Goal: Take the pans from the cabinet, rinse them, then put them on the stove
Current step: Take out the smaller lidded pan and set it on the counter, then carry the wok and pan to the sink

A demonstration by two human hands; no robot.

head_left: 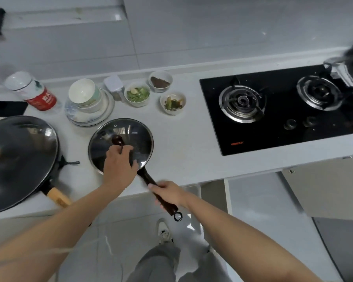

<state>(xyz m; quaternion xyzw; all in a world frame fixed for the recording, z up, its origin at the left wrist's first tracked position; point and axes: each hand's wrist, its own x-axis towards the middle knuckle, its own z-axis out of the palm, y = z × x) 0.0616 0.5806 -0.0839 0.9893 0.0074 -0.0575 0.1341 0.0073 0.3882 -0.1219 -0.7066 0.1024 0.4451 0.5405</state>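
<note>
my right hand [170, 193] is clenched round the dark wooden handle [151, 183] of the small black frying pan [102, 161], which sits on the white countertop [181, 143] left of the black glass gas stove [283, 110]. my left hand [118, 165] pinches the dark knob [117, 140] of the round glass lid [128, 129] covering that pan, i judge to keep the lid from sliding while i carry the pan. beside it, further left, the large black wok with a pale wooden handle [18, 163] also rests on the counter under its own lid, so neither pan is on a burner yet. behind are stacked white plates and bowls [86, 102] and three small bowls of ingredients [155, 92]. the pan's inside is hard to read through the glare, my left fingertips are hidden, and a blurred metal pot [346, 72] is cut off at the right edge.
</note>
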